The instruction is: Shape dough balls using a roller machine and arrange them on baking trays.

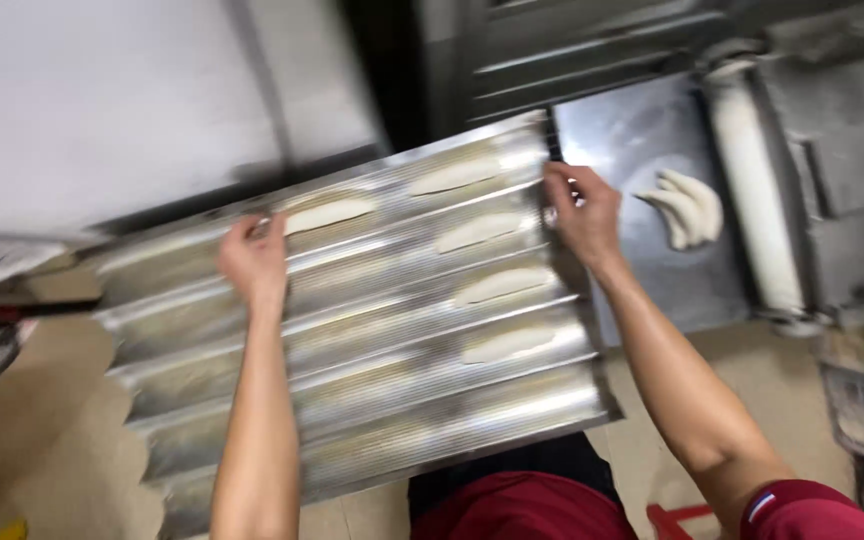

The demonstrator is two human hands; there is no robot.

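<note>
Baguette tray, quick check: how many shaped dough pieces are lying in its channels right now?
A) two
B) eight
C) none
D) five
D: five pale dough pieces lie in the channels of the baguette tray, four toward its right end and one near the left hand; the right hand grips the tray's right edge.
</note>
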